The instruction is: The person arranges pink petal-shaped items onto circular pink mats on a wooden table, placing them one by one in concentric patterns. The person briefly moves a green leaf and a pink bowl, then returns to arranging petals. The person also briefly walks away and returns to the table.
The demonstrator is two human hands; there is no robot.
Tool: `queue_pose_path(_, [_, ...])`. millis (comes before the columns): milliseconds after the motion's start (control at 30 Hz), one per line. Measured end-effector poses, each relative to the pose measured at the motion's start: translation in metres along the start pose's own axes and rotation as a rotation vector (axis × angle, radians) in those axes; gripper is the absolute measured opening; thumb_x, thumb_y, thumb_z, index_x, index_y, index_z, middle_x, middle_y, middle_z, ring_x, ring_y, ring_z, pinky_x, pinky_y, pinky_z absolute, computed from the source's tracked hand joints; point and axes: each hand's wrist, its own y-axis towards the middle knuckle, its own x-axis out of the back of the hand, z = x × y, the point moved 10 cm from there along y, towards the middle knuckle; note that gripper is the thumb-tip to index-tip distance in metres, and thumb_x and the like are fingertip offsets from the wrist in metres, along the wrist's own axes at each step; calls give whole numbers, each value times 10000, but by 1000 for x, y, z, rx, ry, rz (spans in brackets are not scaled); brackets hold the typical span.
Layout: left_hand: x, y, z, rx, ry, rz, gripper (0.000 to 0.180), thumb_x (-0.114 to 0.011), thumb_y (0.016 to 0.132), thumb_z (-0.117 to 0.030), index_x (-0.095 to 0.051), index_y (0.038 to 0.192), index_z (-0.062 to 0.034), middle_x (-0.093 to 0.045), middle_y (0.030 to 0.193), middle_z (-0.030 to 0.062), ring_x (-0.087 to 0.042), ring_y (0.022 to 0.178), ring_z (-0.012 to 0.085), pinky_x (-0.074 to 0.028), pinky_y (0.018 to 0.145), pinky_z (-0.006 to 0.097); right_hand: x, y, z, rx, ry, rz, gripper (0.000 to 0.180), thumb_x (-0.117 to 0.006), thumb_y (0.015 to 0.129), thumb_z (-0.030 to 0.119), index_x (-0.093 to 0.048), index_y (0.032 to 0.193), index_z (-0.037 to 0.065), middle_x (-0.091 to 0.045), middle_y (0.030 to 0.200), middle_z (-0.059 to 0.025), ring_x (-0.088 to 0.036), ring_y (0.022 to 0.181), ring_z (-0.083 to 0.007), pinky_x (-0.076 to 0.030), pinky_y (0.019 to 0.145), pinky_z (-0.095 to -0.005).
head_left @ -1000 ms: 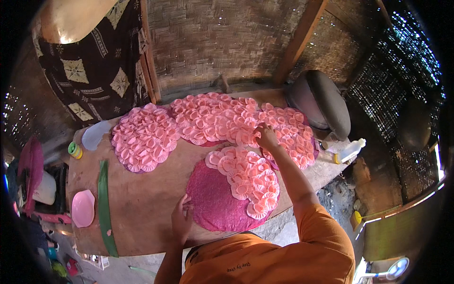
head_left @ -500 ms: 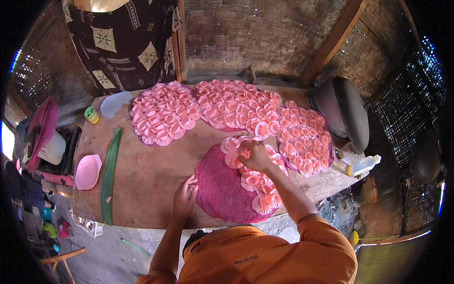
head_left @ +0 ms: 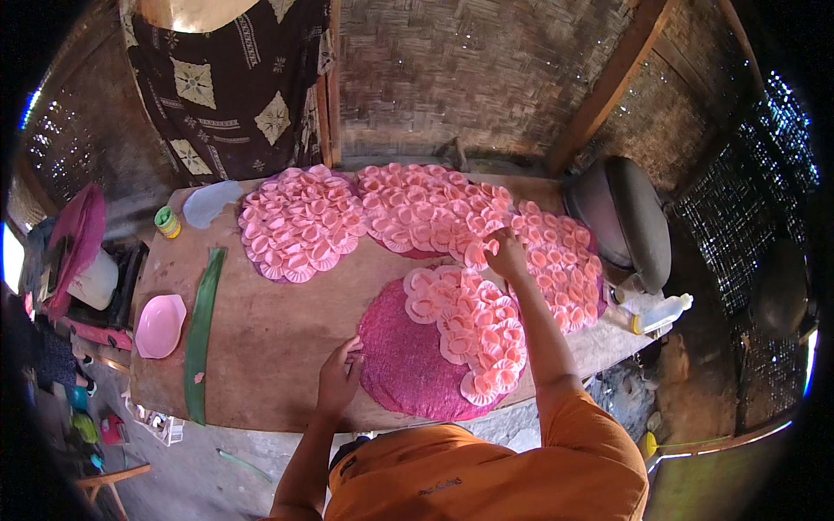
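Observation:
A round magenta mat (head_left: 391,365) with a woven-looking surface lies on the wooden table in front of me. Pink ruffled cup-shaped pieces (head_left: 482,334) cover its far and right part, while its left part is bare. My left hand (head_left: 339,378) lies at the mat's left edge with its fingers apart, holding nothing. Beyond the mat, my right hand (head_left: 508,253) reaches to the near edge of the spread-out pieces. Its fingers are pinched on a pink ruffled piece (head_left: 476,253); the fingertips are partly hidden.
More pink pieces (head_left: 300,221) cover other magenta mats along the table's back. To the left are a long green leaf strip (head_left: 201,339), a pink dish (head_left: 160,326) and a small tin (head_left: 167,222). A big dark pot (head_left: 621,221) and a bottle (head_left: 665,314) stand at right.
My right hand has moved from the near mat's far edge, away from me and to the right, to the pieces behind. My left hand has stayed at the mat's edge.

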Motion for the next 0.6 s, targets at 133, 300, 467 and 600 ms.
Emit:
queue_pose_path(133, [0, -2, 4, 35, -1, 4, 393, -622, 965, -20, -559, 1353, -4, -685, 1182, 176, -688, 1027, 218, -545, 905, 329, -23, 6, -23, -80, -14, 66, 205, -751, 766, 237, -723, 945, 140, -660, 1168, -90, -600, 1140, -340, -451, 972, -524])
queue_pose_path(300, [0, -1, 3, 27, -20, 9, 392, -638, 954, -20, -571, 1341, -16, -688, 1181, 172, -700, 997, 215, -553, 890, 329, 21, -6, 37, 133, 146, -63, 166, -723, 758, 172, -674, 881, 71, -696, 994, -141, -652, 952, -359, -483, 909, -471])
queue_pose_path(467, [2, 1, 1, 14, 17, -11, 365, -651, 952, -41, -594, 1312, -18, -698, 1156, 169, -707, 984, 229, -558, 884, 333, 46, -70, 122, 304, 235, 60, 144, -735, 738, 142, -677, 859, 90, -699, 876, -97, -663, 888, -314, -445, 916, -465])
queue_pose_path(600, [1, 2, -2, 1, 29, -1, 346, -649, 948, -35, -605, 1291, -16, -702, 1130, 167, -710, 985, 248, -563, 877, 337, 21, -112, 158, 299, 189, 214, 158, -729, 734, 176, -701, 879, 120, -686, 778, -99, -650, 830, -295, -447, 844, -458])
